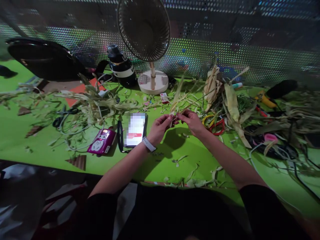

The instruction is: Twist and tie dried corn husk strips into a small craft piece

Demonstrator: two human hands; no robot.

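**Thin husk strip, pinched at its near end**

Green tabletop (pixel 175 156) runs under everything, backed by a perforated metal screen (pixel 250 50) on the far side. Just above the middle of that surface you hold a dried husk strip (pixel 178 95), its lower end caught between both hands and its length leaning up and away toward the far side. Your left hand (pixel 160 128) is closed on it in a fingertip pinch; your right hand (pixel 192 121) pinches it just beside, fingertips nearly touching.

Judge the strip as very light, papery and brittle along the grain: it looks likely to split lengthwise or crack if bent sharply. Hold it near the base, flat between the pads, and keep the pull in line with the fibres.

Left of your hands lies a phone (pixel 135 129), then a purple power strip (pixel 102 141). Red-handled scissors (pixel 217 126) sit just right of your right hand. Farther off stand a desk fan (pixel 147 40) and a dark bottle (pixel 121 65), with loose husks and stalks (pixel 100 103) scattered across the far half.
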